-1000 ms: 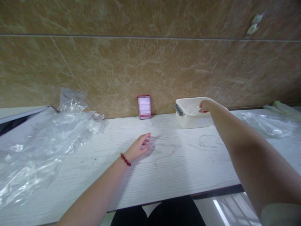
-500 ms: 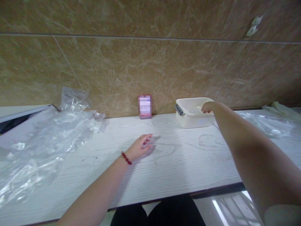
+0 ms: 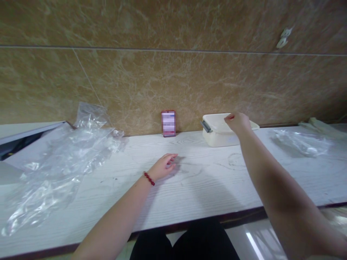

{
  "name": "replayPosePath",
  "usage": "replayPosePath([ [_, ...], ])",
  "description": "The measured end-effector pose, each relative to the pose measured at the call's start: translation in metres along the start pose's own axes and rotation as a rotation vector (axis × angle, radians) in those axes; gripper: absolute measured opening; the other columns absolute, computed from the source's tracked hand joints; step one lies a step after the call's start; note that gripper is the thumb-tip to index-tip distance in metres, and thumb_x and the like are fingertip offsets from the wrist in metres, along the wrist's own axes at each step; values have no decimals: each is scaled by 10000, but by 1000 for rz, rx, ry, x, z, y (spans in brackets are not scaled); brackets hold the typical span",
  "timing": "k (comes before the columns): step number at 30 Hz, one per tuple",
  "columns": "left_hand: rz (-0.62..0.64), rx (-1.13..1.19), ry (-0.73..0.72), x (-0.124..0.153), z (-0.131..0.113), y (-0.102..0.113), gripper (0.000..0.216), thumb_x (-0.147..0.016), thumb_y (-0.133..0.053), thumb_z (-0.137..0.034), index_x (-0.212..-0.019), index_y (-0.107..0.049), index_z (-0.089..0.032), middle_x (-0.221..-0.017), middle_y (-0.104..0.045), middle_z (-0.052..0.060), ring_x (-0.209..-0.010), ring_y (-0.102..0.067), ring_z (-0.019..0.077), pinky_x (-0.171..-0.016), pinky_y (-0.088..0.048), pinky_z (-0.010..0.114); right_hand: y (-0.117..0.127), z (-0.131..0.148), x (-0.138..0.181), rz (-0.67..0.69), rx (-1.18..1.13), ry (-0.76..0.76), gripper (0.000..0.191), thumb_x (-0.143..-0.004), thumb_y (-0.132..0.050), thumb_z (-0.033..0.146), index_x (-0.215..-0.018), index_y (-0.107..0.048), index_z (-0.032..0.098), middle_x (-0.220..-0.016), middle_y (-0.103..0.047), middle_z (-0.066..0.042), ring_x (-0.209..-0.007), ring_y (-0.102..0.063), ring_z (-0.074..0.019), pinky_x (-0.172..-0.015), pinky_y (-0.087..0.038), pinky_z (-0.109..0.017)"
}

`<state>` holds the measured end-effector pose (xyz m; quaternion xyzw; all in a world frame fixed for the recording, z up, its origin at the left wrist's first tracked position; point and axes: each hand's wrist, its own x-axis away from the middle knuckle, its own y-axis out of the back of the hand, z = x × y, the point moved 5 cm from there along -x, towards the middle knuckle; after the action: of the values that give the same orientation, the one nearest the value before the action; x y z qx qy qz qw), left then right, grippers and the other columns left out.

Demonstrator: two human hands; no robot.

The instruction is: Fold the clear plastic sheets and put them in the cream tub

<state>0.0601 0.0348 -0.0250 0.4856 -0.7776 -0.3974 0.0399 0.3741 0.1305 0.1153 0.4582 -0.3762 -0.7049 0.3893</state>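
The white tub (image 3: 217, 136) stands at the back edge of the bench (image 3: 206, 180), right of the middle and against the marbled wall (image 3: 173, 79). A grey latch (image 3: 206, 126) sticks out on its left end. The right hand (image 3: 238, 122) is over the tub's far right rim, fingers bent and pointing left. It cannot be told whether they hold anything or only touch the rim. From this low angle the tub's inside is hardly seen, and its contents cannot be made out.

Just left of the tub, with a gap between them, a small red card (image 3: 168, 123) leans upright against the wall. The left hand (image 3: 164, 166) lies near the middle of the bench, palm down, fingers loosely apart and holding nothing. It has a red bead bracelet (image 3: 149, 178) at the wrist. The hands are well apart.

Bare wood runs from the left hand to the front edge and on to the right, under the right forearm. A crumpled clear plastic sheet (image 3: 62, 159) covers the left end from back edge to front. A smaller clear plastic bag (image 3: 300, 142) lies near the back edge to the right of the tub.
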Motion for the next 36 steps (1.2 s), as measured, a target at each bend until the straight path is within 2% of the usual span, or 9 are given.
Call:
replayPosePath([
  [1,3,-8,-5,0,0,1,382,-774,-434,-211,-1154,-413,-178,-1092,-459,89,-920,-499,136,-799,-450,307,0,13,14,-63,-47,27,168,-728,-464,298,-782,-576,184,-853,-585,-76,-826,-513,-200,-686,-380,-293],
  [3,9,-33,-14,0,-1,2,376,-761,-440,-192,-1136,-433,-172,-1082,-466,86,-903,-504,136,-791,-453,302,-11,43,43,-67,-166,120,143,-703,-502,310,-749,-574,195,-827,-599,-42,-769,-527,-171,-665,-386,-269],
  [8,-5,-77,2,0,-1,7,366,-728,-443,-139,-1092,-467,-162,-1031,-489,82,-846,-519,135,-740,-464,289,-57,108,103,122,-367,294,108,-681,-528,304,-686,-564,202,-729,-609,-11,-661,-526,-132,-610,-380,-238],
  [12,-2,-133,-4,-1,-3,7,332,-717,-449,-135,-1046,-494,-150,-983,-509,82,-815,-519,139,-730,-454,292,-97,138,138,264,-463,371,105,-683,-522,293,-667,-554,194,-678,-599,-3,-611,-515,-115,-575,-370,-222],
  [17,25,-248,-71,-3,-5,5,140,-701,-456,-150,-794,-560,-137,-873,-534,75,-819,-506,151,-754,-428,277,-122,150,164,269,-525,512,112,-729,-463,247,-692,-547,183,-695,-586,-12,-628,-502,-108,-584,-366,-212],
  [22,57,-348,-39,-1,5,20,201,-688,-439,-128,-826,-583,-155,-841,-568,56,-822,-516,152,-757,-418,267,-124,154,174,286,-535,610,135,-754,-429,229,-727,-556,192,-722,-587,-17,-660,-504,-113,-613,-371,-218],
  [28,-130,-529,232,11,31,69,258,-739,-433,-244,-929,-590,-171,-914,-590,64,-859,-534,170,-804,-399,292,-126,157,177,293,-504,667,130,-748,-434,223,-717,-556,191,-705,-579,-14,-651,-500,-115,-629,-374,-220],
  [32,-297,-639,494,28,51,107,310,-739,-434,-282,-1009,-552,-185,-941,-573,64,-793,-552,159,-740,-423,279,-131,155,175,297,-484,662,136,-748,-427,218,-717,-556,190,-724,-584,-17,-668,-507,-117,-632,-374,-216],
  [36,-399,-656,650,44,66,132,329,-731,-432,-300,-1022,-537,-187,-955,-576,63,-778,-554,164,-711,-430,278,-138,151,171,315,-435,647,125,-738,-438,204,-709,-559,199,-719,-588,-20,-659,-512,-122,-624,-373,-219],
])
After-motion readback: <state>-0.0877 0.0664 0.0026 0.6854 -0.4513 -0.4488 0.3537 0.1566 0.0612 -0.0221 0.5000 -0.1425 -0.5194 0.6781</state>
